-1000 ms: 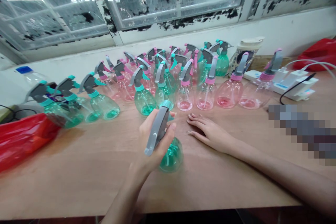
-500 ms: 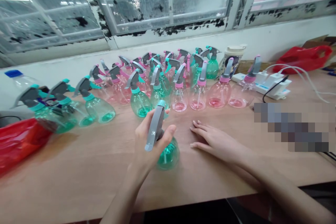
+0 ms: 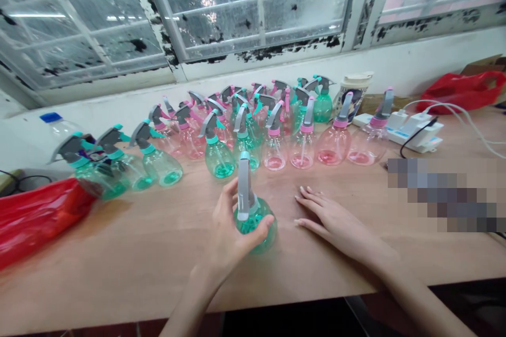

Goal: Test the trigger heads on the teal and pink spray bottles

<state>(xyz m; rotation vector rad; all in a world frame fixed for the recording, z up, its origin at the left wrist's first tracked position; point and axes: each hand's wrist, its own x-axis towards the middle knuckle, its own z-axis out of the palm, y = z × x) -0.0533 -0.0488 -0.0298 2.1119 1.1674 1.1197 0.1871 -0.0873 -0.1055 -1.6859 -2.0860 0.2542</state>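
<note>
A green spray bottle [image 3: 264, 207] with a grey trigger head stands upright on the wooden table [image 3: 138, 274], near its front. My left hand [image 3: 229, 226] is curved around the bottle's body, thumb on the near side and fingers at the left, partly hidden behind the head. To the right, my right hand [image 3: 340, 224] lies flat on the table with its fingers stretched out, touching no bottle. Just beyond both hands, a row of bottles includes another green spray bottle [image 3: 219, 160] and a pink spray bottle [image 3: 275, 152].
Several more green and pink spray bottles crowd toward the wall. A red plastic bag [image 3: 43, 221] lies at the left, another red bag [image 3: 460, 92] at the far right. A patterned cup [image 3: 353, 89] and a white power strip [image 3: 419, 134] with cables stand right of the bottles.
My left hand has slid down from the neck and trigger head to the bottle's body. The trigger head now points more straight ahead. My right hand stays flat; the camera view has shifted.
</note>
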